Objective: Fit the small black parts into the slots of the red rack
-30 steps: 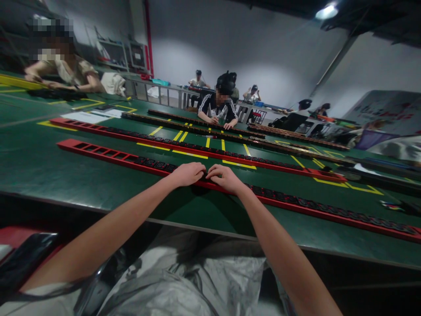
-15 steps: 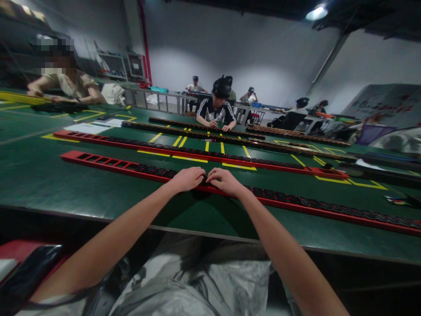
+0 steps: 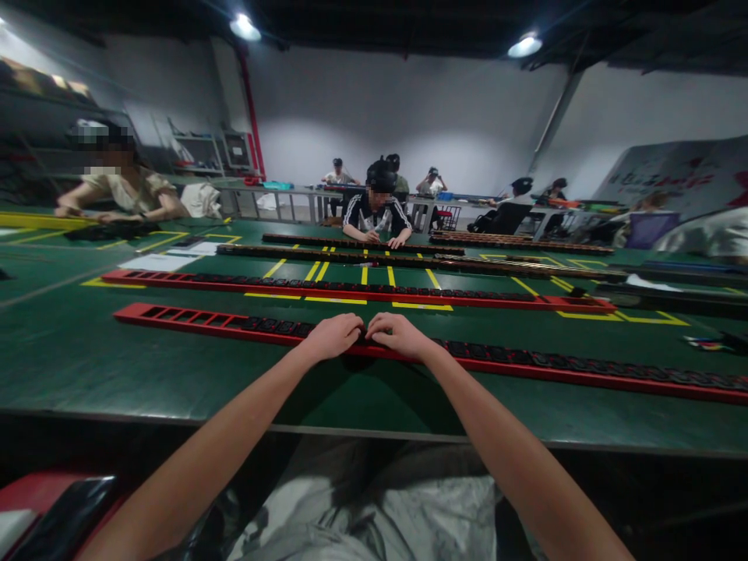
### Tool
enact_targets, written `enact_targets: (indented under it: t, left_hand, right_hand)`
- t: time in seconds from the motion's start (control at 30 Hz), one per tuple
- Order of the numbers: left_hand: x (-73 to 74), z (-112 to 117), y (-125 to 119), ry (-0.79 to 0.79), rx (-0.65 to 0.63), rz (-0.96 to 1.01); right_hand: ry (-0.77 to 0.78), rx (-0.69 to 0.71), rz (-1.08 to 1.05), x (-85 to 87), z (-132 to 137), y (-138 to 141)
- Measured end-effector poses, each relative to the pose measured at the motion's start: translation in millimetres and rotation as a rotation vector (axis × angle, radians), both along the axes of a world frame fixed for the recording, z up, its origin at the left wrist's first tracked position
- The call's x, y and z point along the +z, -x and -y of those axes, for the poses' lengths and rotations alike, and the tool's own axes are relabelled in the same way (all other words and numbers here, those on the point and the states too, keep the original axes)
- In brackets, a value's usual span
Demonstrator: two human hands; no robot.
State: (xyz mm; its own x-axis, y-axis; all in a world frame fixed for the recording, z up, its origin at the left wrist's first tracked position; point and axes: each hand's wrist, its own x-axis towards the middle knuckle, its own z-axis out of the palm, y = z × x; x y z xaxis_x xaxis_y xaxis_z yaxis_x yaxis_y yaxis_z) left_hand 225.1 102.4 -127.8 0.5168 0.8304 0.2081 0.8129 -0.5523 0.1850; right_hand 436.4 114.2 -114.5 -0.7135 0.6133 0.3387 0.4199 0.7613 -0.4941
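A long red slotted rail (image 3: 187,323) lies along the near side of the green table, its row of openings bare at the left end. Black square pieces (image 3: 269,324) fill its slots further right. Over the middle of the rail, my left hand (image 3: 334,336) rests with bent fingers against it. My right hand (image 3: 398,335) faces it from the other side, fingers curled and thumb side nearly meeting the left fingertips. Both hands look closed on a dark spot between them, and what they pinch there is hidden.
A second red rail (image 3: 409,294) with black pieces lies parallel behind. Dark long strips (image 3: 327,254) stretch across the green table (image 3: 70,351), which has yellow tape marks. Opposite sits a co-worker (image 3: 377,206), another person (image 3: 125,187) at left. White papers (image 3: 152,262) lie back left.
The camera view has tilted up, so the table and rails appear lower. Both hands stay at the same place on the near rail, with little visible finger movement.
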Motion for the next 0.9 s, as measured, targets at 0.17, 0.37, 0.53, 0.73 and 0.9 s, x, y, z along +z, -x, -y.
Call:
enact_targets:
  t: [0.17,0.37,0.53,0.73,0.9]
  left_hand:
    - [-2.0,-1.8,1.1,-0.001,-0.008,0.002]
    - [-4.6,-2.6,-0.2,-0.028,-0.013,-0.014]
    - [-3.1,-1.5,-0.1,-0.022,-0.004,-0.008]
    - [0.0,0.6,-0.3,-0.007,0.001,-0.006]
    - [-0.1,0.5,-0.4,-0.002,0.006,-0.004]
  right_hand:
    - [0.015,0.023,-0.006,0.0,0.2,0.2]
    - [-0.031,-0.012,0.026,1.9,3.5,1.1]
    - [-0.031,-0.016,0.039,3.0,4.7,1.5]
    - [-0.04,-0.008,0.034,-0.1,2.5,2.0]
    - [-0.054,0.014,0.035,-1.4,0.9,1.0]
